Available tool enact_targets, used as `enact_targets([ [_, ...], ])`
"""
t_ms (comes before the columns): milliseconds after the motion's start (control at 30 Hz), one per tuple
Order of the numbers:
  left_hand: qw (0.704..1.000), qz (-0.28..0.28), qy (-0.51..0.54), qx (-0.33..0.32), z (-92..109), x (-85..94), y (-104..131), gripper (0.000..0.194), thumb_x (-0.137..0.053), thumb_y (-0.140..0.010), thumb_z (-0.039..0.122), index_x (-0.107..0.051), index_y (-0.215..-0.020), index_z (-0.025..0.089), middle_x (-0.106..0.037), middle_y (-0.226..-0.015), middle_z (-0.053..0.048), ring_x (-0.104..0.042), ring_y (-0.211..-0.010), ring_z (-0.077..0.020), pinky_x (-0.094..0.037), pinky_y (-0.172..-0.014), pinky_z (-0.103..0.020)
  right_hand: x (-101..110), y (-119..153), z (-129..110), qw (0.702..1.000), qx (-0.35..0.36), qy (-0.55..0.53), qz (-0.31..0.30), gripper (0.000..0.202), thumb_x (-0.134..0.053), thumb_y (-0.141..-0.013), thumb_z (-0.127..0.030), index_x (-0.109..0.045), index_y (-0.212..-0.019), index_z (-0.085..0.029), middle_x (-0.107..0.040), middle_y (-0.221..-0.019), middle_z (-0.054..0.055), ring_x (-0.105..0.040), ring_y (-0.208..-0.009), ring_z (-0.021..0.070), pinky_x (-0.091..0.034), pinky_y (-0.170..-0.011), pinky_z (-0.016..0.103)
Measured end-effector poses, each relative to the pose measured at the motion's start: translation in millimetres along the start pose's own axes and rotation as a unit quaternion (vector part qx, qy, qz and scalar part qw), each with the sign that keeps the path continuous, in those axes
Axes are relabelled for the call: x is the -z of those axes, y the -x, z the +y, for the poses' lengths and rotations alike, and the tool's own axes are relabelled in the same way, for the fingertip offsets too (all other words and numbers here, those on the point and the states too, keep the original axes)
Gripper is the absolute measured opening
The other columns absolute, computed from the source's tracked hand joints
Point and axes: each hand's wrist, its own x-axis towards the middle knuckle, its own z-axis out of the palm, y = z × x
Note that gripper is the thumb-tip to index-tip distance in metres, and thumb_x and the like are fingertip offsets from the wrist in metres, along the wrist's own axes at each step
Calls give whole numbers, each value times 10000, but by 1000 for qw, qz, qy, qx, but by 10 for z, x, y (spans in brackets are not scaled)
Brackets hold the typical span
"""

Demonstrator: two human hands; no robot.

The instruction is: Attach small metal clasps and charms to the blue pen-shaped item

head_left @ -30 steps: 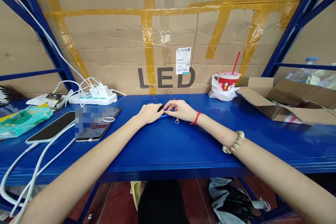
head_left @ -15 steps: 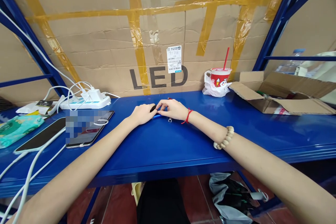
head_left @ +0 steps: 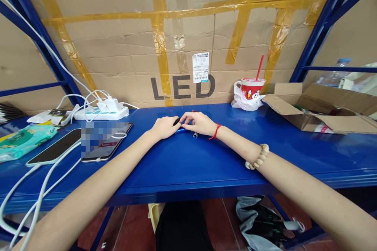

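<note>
My left hand (head_left: 167, 127) rests near the middle of the blue shelf top, fingers curled closed. At its fingertips shows a small black rounded piece (head_left: 176, 121), mostly covered. My right hand (head_left: 203, 123), with a red string on the wrist, meets it from the right, thumb and forefinger pinched together; what lies in the pinch is too small to make out. Below the touching fingers a strip of bright blue (head_left: 179, 130) shows. A small metal clasp-like piece (head_left: 195, 135) hangs out under the right hand, and a bit of dark red peeks out behind it.
Left: two phones (head_left: 55, 147) (head_left: 108, 145) with white cables, a power strip (head_left: 100, 113) and a green packet (head_left: 28, 141). Right: a red cup (head_left: 251, 90) with a straw in a plastic bag, and an open cardboard box (head_left: 326, 119). A large taped carton (head_left: 123, 55) stands behind.
The view has shifted slightly, so everything sits a little further right in the picture. Both hands keep nearly the same pose, fingertips together around the small piece.
</note>
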Motion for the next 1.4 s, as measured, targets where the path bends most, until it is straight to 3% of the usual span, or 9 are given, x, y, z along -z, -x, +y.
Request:
enact_targets([
  [533, 1000, -2, 10, -7, -19, -12, 5, 383, -222, -817, 432, -521, -951, 234, -622, -932, -32, -573, -844, -224, -430, -670, -322, -18, 1, -18, 1000, -9, -8, -5, 174, -498, -745, -305, -557, -878, -209, -637, -754, -33, -456, -483, 41, -262, -480, 186],
  [1400, 1000, -2, 9, -1, -10, 0, 8, 419, -198, -823, 459, -521, -979, 243, -619, -974, -30, -572, -848, -240, -439, -663, -346, 12, 3, -10, 999, 7, 30, -10, 167, -500, -748, -318, -545, -891, -244, -641, -768, -58, -526, -632, 78, -275, -525, 197],
])
